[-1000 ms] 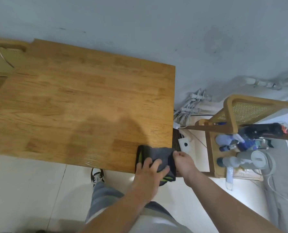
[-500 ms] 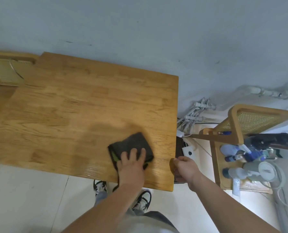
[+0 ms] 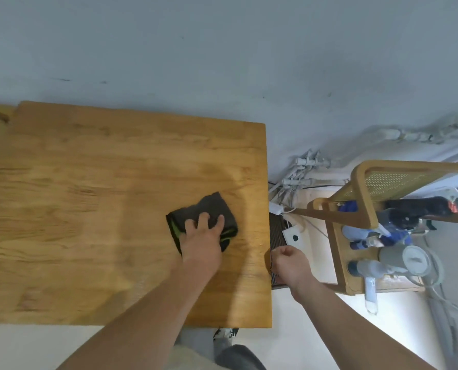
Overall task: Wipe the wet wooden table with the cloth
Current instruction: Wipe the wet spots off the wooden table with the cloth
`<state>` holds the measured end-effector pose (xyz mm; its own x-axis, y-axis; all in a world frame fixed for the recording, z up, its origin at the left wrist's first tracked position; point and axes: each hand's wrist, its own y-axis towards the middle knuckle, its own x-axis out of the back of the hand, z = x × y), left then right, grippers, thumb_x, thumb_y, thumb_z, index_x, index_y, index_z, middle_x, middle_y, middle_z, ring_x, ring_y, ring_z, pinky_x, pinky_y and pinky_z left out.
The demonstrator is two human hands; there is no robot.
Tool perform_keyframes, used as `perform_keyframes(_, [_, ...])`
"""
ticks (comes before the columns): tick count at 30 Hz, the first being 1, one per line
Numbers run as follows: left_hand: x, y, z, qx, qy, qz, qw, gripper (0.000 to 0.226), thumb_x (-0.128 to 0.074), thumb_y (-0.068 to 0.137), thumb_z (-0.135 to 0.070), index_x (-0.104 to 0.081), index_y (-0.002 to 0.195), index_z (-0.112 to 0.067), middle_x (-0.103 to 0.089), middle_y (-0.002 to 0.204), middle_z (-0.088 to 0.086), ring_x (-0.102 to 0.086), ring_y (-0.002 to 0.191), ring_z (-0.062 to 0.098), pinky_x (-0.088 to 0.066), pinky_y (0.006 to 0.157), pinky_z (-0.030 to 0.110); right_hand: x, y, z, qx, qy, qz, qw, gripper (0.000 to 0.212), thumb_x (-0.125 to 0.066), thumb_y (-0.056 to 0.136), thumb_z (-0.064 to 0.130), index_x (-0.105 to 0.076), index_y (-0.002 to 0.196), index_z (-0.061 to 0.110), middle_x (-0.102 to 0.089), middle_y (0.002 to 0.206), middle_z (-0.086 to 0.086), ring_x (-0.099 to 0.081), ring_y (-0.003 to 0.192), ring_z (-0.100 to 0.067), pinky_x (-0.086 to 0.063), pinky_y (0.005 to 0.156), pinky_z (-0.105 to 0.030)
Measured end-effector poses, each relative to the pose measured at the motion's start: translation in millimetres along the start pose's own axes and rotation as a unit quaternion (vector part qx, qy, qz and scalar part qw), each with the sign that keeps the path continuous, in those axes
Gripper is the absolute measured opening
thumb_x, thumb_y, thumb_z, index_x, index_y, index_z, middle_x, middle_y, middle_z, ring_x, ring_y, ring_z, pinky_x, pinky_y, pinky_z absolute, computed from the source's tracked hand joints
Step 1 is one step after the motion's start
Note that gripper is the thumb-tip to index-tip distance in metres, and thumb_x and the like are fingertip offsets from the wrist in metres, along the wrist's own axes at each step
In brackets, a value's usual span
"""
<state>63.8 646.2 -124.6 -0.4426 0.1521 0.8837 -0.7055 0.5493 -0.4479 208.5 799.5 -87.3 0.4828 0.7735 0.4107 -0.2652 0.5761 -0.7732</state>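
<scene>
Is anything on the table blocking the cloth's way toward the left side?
Nothing visible does. The left hand presses the cloth on the table; the wood to its left is bare. The right hand is beside the right edge.

Left hand (image 3: 204, 240) presses cloth (image 3: 202, 214) on table (image 3: 89, 209); right hand (image 3: 290, 265) fisted.

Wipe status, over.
Left hand flat, pressing dark cloth on wooden table near right edge. Right hand curled at that edge, grip unclear. Nothing in the cloth's path.

Bare left forearm (image 3: 153, 311), bare right forearm (image 3: 342, 316), cream top (image 3: 185, 356), grey trouser leg (image 3: 222, 343), black-and-white sneaker (image 3: 226, 333) below the desk (image 3: 89, 209) edge.
</scene>
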Motion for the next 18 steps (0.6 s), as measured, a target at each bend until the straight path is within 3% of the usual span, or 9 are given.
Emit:
perform_keyframes(2, [-6.2, -6.6, -29.6, -0.023, -0.003, -0.012, 1.000, 0.080, -0.056, 0.098, -0.031, -0.006, 0.159, -0.036, -0.014, 0.157, 0.006, -0.022, 0.135, 0.041, -0.041, 0.101, 0.053, -2.2, 10.6, 10.6, 0.006, -0.013, -0.032, 0.999, 0.017, -0.055, 0.091, 0.023, -0.066, 0.080, 0.015, -0.068, 0.071, -0.002, -0.061, 0.066, -0.022, -0.055, 0.069, -0.039])
perform_keyframes(4, [-17.2, -11.8, -40.1, -0.154, 0.007, -0.021, 0.988, 0.083, -0.059, 0.094, -0.022, -0.008, 0.159, -0.034, -0.014, 0.158, 0.008, -0.019, 0.138, 0.043, -0.035, 0.104, 0.056, -8.2, 21.7, 23.0, 0.016, -0.033, -0.080, 0.996, 0.021, -0.051, 0.098, 0.021, -0.068, 0.090, 0.012, -0.070, 0.080, -0.006, -0.063, 0.072, -0.023, -0.052, 0.067, -0.035])
perform_keyframes(6, [-23.1, 1.4, -27.1, -0.338, 0.048, -0.039, 0.939, 0.075, -0.058, 0.095, -0.019, -0.021, 0.158, -0.036, -0.025, 0.157, 0.006, -0.027, 0.134, 0.039, -0.036, 0.100, 0.052, -12.5, 28.7, 34.2, 0.026, -0.048, -0.116, 0.992, 0.021, -0.048, 0.101, 0.020, -0.068, 0.102, 0.012, -0.070, 0.093, -0.009, -0.064, 0.085, -0.027, -0.054, 0.076, -0.038])
perform_keyframes(8, [-20.9, 35.5, -6.3, -0.430, 0.065, -0.058, 0.898, 0.067, -0.059, 0.095, -0.015, -0.035, 0.154, -0.039, -0.037, 0.152, 0.004, -0.038, 0.125, 0.034, -0.042, 0.093, 0.047, -14.3, 35.3, 43.2, 0.028, -0.051, -0.139, 0.989, 0.022, -0.048, 0.103, 0.021, -0.067, 0.109, 0.012, -0.070, 0.100, -0.010, -0.063, 0.094, -0.029, -0.052, 0.083, -0.038])
perform_keyframes(10, [-7.0, 70.1, 11.8, -0.404, 0.053, -0.078, 0.910, 0.064, -0.061, 0.094, -0.015, -0.042, 0.150, -0.040, -0.041, 0.148, 0.003, -0.043, 0.121, 0.034, -0.046, 0.090, 0.047, -14.7, 40.5, 50.9, 0.020, -0.052, -0.141, 0.988, 0.025, -0.049, 0.104, 0.024, -0.067, 0.115, 0.012, -0.069, 0.101, -0.008, -0.063, 0.095, -0.029, -0.051, 0.085, -0.037])
perform_keyframes(13, [22.4, 110.8, 31.2, -0.223, 0.039, -0.088, 0.970, 0.061, -0.051, 0.101, -0.032, -0.026, 0.155, -0.044, -0.028, 0.149, 0.001, -0.037, 0.123, 0.035, -0.043, 0.096, 0.048, -19.5, 46.7, 64.3, 0.003, -0.059, -0.108, 0.992, 0.030, -0.051, 0.102, 0.027, -0.065, 0.126, 0.015, -0.068, 0.114, -0.006, -0.063, 0.105, -0.028, -0.053, 0.095, -0.042])
perform_keyframes(15, [35.4, 110.0, 22.0, -0.129, 0.019, -0.078, 0.988, 0.067, -0.051, 0.100, -0.033, -0.018, 0.157, -0.041, -0.024, 0.151, 0.003, -0.032, 0.125, 0.036, -0.042, 0.098, 0.048, -23.6, 50.4, 72.1, 0.006, -0.075, -0.088, 0.993, 0.036, -0.052, 0.101, 0.026, -0.062, 0.134, 0.016, -0.068, 0.125, -0.005, -0.062, 0.112, -0.027, -0.053, 0.102, -0.046])
perform_keyframes(16, [34.9, 99.7, 11.3, -0.125, 0.008, -0.071, 0.990, 0.072, -0.054, 0.097, -0.027, -0.016, 0.158, -0.037, -0.023, 0.152, 0.005, -0.031, 0.126, 0.038, -0.042, 0.098, 0.049, -24.8, 52.8, 75.9, 0.013, -0.081, -0.083, 0.993, 0.039, -0.052, 0.100, 0.024, -0.059, 0.138, 0.016, -0.067, 0.128, -0.005, -0.062, 0.114, -0.027, -0.053, 0.102, -0.046])
perform_keyframes(18, [18.0, 74.9, -4.2, -0.224, 0.015, -0.074, 0.972, 0.080, -0.057, 0.092, -0.017, -0.016, 0.158, -0.031, -0.025, 0.153, 0.007, -0.032, 0.126, 0.040, -0.042, 0.096, 0.048, -23.2, 59.0, 83.6, 0.018, -0.081, -0.084, 0.993, 0.051, -0.054, 0.098, 0.015, -0.048, 0.149, 0.014, -0.063, 0.128, -0.007, -0.059, 0.111, -0.028, -0.051, 0.097, -0.041])
